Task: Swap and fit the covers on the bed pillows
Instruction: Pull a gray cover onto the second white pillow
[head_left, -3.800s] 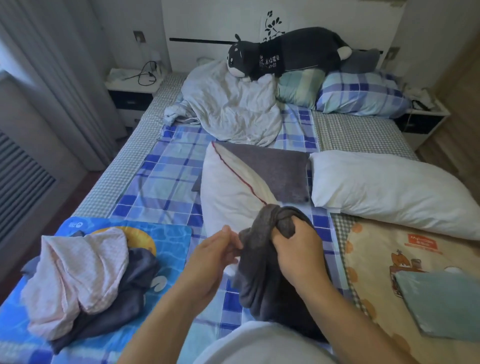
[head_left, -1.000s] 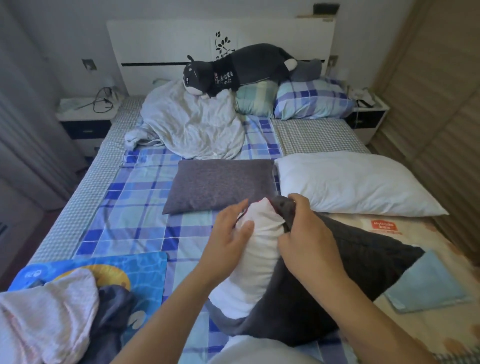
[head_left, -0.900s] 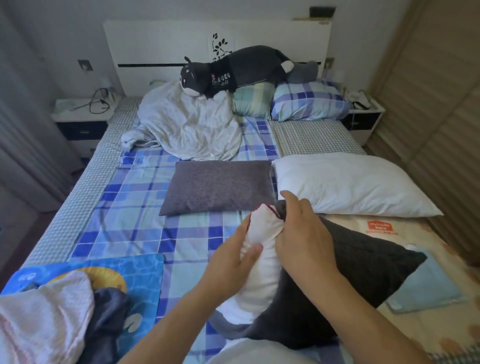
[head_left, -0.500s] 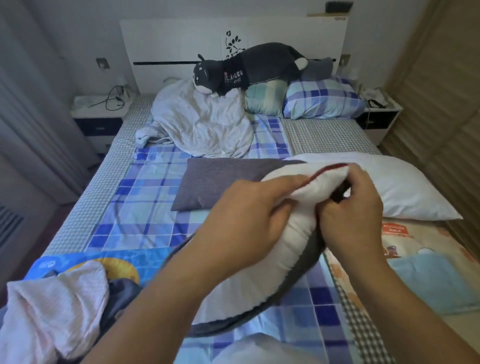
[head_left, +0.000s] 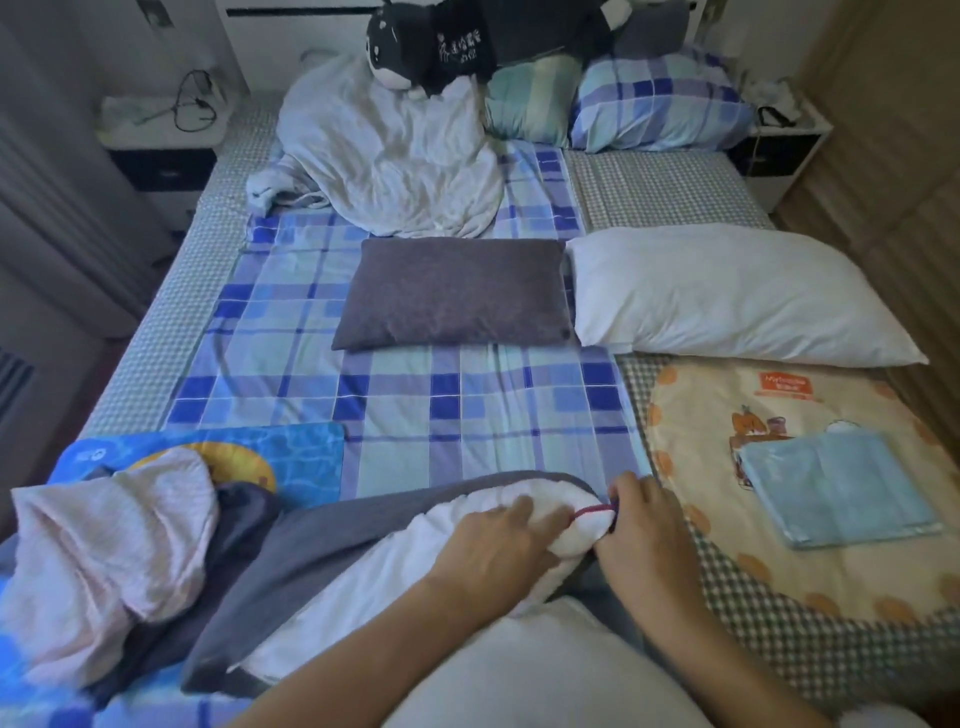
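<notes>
A white pillow with red piping (head_left: 363, 577) lies across the near edge of the bed, partly inside a dark grey cover (head_left: 332, 530). My left hand (head_left: 493, 545) presses on the pillow's white corner. My right hand (head_left: 644, 525) pinches the grey cover's edge at that corner, by the red piping. A covered grey pillow (head_left: 452, 293) lies flat mid-bed. A bare white pillow (head_left: 727, 299) lies to its right.
A pink cloth and a dark cloth (head_left: 109, 545) are heaped at the near left on a blue printed mat (head_left: 306, 452). A folded light-blue cloth (head_left: 836, 488) rests on a cream cartoon mat (head_left: 691, 415). At the headboard are a crumpled duvet (head_left: 384, 150), a plush toy (head_left: 467, 41) and plaid pillows (head_left: 660, 104).
The pillow, held up in front of me half a second ago, now lies flat at the bed's near edge. Both hands came down with it and stay at its right corner.
</notes>
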